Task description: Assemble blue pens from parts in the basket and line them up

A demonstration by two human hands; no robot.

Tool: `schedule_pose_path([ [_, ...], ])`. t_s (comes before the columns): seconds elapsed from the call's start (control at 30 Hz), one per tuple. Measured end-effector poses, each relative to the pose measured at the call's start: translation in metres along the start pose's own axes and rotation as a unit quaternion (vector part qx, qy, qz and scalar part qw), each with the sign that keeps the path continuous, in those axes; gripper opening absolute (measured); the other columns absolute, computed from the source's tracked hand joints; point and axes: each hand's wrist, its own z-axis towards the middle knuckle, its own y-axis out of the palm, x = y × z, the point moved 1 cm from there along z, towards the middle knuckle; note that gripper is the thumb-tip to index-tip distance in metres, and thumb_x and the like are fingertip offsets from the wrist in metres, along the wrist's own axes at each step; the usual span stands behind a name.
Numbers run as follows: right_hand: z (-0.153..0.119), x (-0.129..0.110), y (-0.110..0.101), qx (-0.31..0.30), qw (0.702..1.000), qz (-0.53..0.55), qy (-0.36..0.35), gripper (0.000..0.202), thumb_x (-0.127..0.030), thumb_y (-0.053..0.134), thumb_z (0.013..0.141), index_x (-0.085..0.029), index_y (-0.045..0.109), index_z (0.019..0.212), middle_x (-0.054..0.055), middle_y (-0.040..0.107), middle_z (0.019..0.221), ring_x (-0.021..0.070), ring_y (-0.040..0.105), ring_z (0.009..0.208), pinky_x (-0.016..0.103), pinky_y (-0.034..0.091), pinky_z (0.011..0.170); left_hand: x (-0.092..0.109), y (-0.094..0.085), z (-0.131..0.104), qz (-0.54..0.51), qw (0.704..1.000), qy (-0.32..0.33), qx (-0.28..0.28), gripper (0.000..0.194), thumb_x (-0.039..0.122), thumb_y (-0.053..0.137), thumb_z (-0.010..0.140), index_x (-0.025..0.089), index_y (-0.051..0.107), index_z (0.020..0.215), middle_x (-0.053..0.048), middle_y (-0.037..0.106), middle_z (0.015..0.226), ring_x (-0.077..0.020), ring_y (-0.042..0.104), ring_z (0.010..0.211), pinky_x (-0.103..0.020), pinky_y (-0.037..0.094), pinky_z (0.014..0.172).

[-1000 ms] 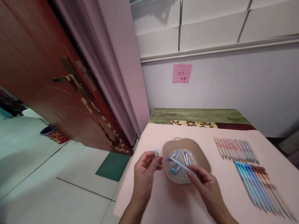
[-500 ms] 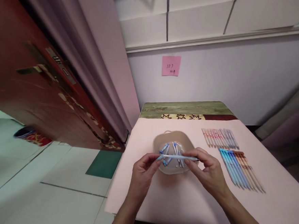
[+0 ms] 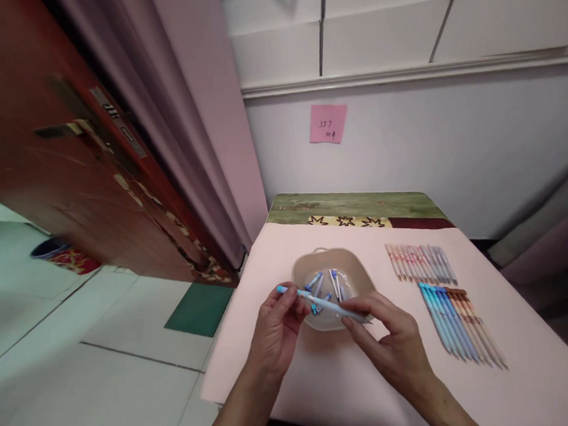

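A light blue pen (image 3: 328,302) is held slantwise between my hands, above the near part of a beige bin (image 3: 366,278). My left hand (image 3: 280,333) pinches it near its brighter blue top end, which sticks out past the fingertips. Close to the pointed end, my right hand (image 3: 389,332) grips the barrel between thumb and fingers. Inside the bin lie several loose pen parts in blue and white, such as a blue piece (image 3: 313,281); the hands and pen hide some of them.
Right of the bin, two rows of pens lie on the pink-covered table (image 3: 249,274): pink and grey pens (image 3: 418,263) behind, blue and brown pens (image 3: 460,324) in front. A pink note (image 3: 328,124) is on the wall. To the left stands a brown door (image 3: 92,187).
The blue top end now lines up with the barrel as one pen. The pen has tilted, its left end higher and its tip lower. My left hand has turned slightly, palm more visible.
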Motion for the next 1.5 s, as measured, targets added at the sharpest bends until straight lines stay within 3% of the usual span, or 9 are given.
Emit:
schedule_pose_path([
  [0.2, -0.010, -0.005, 0.004, 0.054, 0.996, -0.038, -0.053, 0.021, -0.013, 0.064, 0.081, -0.022, 0.062, 0.100, 0.003, 0.066, 0.086, 0.0153, 0.062, 0.079, 0.026, 0.051, 0.068, -0.001, 0.006, -0.010, 0.067, 0.997, 0.032, 0.034, 0.022, 0.029, 0.073, 0.074, 0.015, 0.059, 0.084, -0.007, 0.071, 0.085, -0.0144, 0.064, 0.071, -0.028, 0.055, 0.066],
  [0.47, -0.021, -0.004, 0.008, 0.106, 0.986, -0.085, -0.095, 0.024, -0.010, 0.065, 0.079, -0.022, 0.064, 0.099, 0.004, 0.068, 0.084, 0.0172, 0.065, 0.078, 0.028, 0.053, 0.067, -0.004, 0.011, -0.014, 0.079, 0.995, -0.003, 0.068, 0.026, 0.031, 0.077, 0.068, 0.011, 0.065, 0.079, -0.006, 0.072, 0.073, -0.0120, 0.064, 0.056, -0.023, 0.054, 0.057],
  [0.63, -0.024, -0.010, 0.012, 0.106, 0.977, -0.114, -0.148, 0.030, -0.006, 0.066, 0.076, -0.024, 0.064, 0.100, 0.005, 0.069, 0.084, 0.0173, 0.065, 0.075, 0.030, 0.054, 0.066, -0.007, 0.012, -0.015, 0.047, 0.993, 0.005, 0.104, 0.027, 0.029, 0.080, 0.064, 0.012, 0.066, 0.079, -0.007, 0.073, 0.075, -0.0137, 0.066, 0.061, -0.022, 0.055, 0.057],
  [0.93, -0.024, -0.012, 0.011, 0.088, 0.979, -0.117, -0.139, 0.028, -0.008, 0.065, 0.077, -0.022, 0.062, 0.101, 0.005, 0.068, 0.083, 0.0167, 0.064, 0.074, 0.029, 0.053, 0.064, -0.003, 0.010, -0.015, 0.087, 0.992, 0.031, 0.085, 0.025, 0.031, 0.077, 0.068, 0.012, 0.066, 0.079, -0.007, 0.072, 0.074, -0.0135, 0.066, 0.060, -0.023, 0.054, 0.057],
  [1.5, -0.026, -0.009, 0.014, 0.109, 0.980, -0.100, -0.134, 0.029, -0.007, 0.062, 0.079, -0.023, 0.060, 0.103, 0.005, 0.069, 0.083, 0.0174, 0.066, 0.077, 0.029, 0.054, 0.066, -0.007, 0.014, -0.019, 0.125, 0.987, 0.051, 0.089, 0.026, 0.031, 0.079, 0.064, 0.012, 0.067, 0.078, -0.005, 0.070, 0.070, -0.0134, 0.063, 0.059, -0.024, 0.052, 0.057],
])
